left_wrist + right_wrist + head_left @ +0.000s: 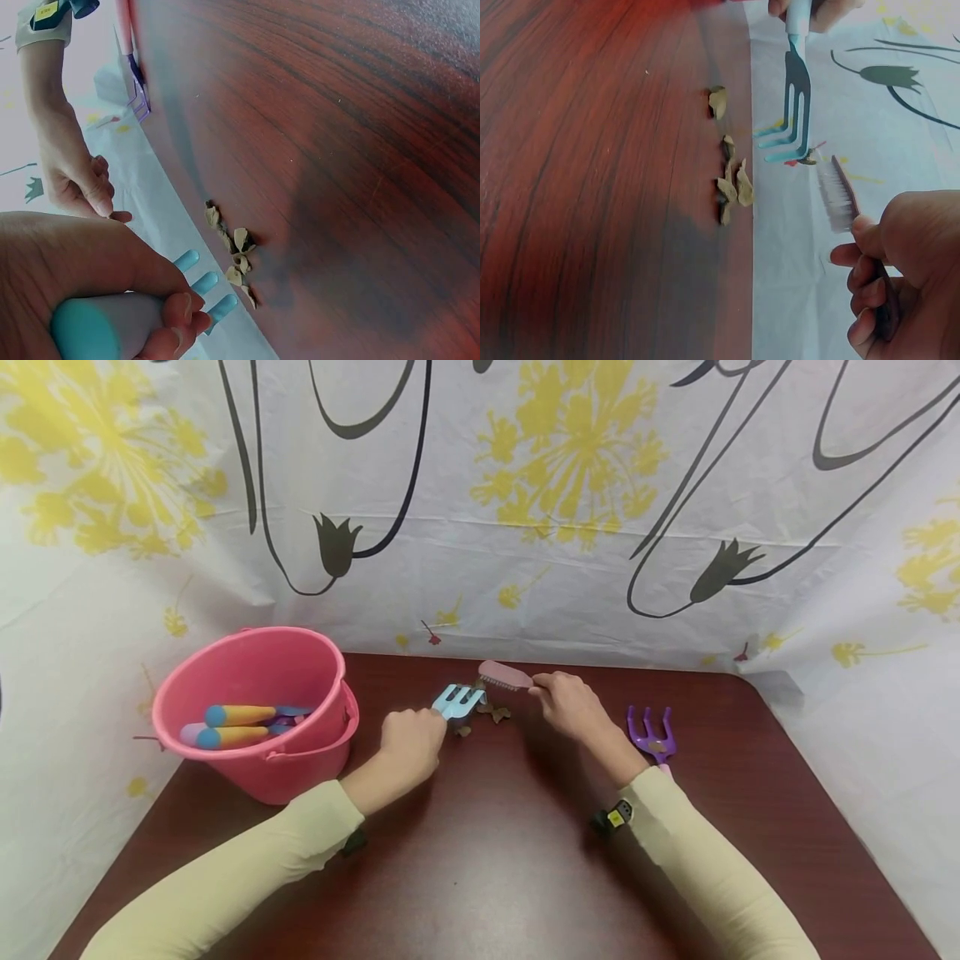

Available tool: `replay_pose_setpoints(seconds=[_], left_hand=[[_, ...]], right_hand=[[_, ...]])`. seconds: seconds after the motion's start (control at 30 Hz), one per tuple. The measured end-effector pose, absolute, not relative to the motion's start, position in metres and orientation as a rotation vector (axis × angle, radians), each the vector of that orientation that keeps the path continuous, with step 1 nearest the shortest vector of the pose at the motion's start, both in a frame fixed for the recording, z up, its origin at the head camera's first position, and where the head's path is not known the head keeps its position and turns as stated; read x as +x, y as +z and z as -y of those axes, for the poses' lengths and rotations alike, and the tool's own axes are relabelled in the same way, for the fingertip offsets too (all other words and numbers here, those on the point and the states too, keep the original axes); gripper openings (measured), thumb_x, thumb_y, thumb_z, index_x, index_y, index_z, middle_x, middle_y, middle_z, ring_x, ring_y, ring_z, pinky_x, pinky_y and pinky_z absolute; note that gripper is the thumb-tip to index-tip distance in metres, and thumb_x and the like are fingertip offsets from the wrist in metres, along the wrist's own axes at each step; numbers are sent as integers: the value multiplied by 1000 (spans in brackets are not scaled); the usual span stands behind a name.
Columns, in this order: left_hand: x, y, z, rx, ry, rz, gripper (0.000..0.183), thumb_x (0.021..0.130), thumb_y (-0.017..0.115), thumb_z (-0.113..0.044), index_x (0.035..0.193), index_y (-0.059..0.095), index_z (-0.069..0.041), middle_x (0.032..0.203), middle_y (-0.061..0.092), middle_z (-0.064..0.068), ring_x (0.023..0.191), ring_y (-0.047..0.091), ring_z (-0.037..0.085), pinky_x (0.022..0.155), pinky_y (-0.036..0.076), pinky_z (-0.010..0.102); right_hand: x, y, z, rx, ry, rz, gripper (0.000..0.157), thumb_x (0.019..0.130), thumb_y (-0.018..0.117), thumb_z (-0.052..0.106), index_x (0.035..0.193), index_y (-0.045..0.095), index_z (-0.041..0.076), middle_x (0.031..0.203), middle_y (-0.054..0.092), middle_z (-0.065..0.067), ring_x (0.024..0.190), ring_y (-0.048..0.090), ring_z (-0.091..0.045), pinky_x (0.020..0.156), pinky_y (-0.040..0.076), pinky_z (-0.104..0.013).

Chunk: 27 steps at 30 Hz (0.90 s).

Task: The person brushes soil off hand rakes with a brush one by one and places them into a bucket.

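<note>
Blue toy rake (459, 700), gripped by its handle in the left hand (408, 743), lies near the table's (495, 852) far edge with its tines beside a few dry leaf scraps (491, 712), while the right hand (570, 703) grips a pink brush (505, 675) just beyond them.

Pink bucket (258, 718), purple rake (651, 734)

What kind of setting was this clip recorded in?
Probably a staged indoor tabletop setup, not a garden: a dark red wooden table backed by a draped white floral-print cloth, with a pink plastic bucket of toy garden tools and dry leaf scraps.
</note>
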<state>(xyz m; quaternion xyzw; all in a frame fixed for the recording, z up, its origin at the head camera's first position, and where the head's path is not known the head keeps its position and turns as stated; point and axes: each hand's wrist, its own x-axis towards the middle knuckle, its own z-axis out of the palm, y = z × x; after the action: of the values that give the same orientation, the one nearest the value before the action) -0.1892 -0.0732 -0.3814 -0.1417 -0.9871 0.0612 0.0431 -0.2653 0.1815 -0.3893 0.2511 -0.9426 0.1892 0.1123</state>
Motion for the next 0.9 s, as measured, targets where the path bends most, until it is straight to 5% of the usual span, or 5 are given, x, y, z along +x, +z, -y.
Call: replay_pose_setpoints(seconds=[0.9], left_hand=[[-193,-368,86,-447,160,2988,24,80,80,-23,88,68,-4,68,58,7,56,55,24,46,48,38]], right_hand=[[-264,-398,-215,684,616,2812,23,101,63,12,114,70,-6,106,71,-20,95,68,-39,80,52,-56]])
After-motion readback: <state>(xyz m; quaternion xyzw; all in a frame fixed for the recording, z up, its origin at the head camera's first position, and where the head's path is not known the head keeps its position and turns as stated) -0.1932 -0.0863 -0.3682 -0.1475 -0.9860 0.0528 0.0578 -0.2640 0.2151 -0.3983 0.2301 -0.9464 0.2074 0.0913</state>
